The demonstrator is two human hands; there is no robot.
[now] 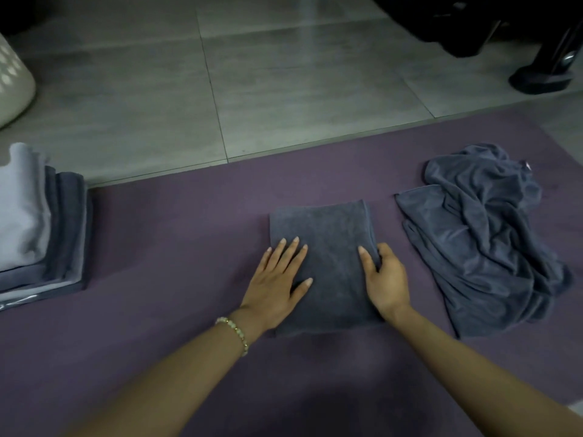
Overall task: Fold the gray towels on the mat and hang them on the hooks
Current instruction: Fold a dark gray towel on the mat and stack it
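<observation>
A folded dark gray towel (pixel 331 234) lies flat on the purple mat (pixel 176 234) in the middle of the view. My left hand (pixel 277 279) presses on the towel's left side with straight, spread fingers. My right hand (pixel 386 279) sits at the towel's right edge, thumb on top and fingers curled round the edge. To the right, a crumpled heap of dark gray towels (pixel 485 234) rests on the mat. A stack of folded gray and pale towels (pixel 41 228) stands at the mat's left end. No hooks are in view.
Gray floor tiles (pixel 284 74) stretch beyond the mat's far edge. A white perforated basket (pixel 12 80) stands at the far left. A dark stand base (pixel 542 78) and dark furniture occupy the top right corner.
</observation>
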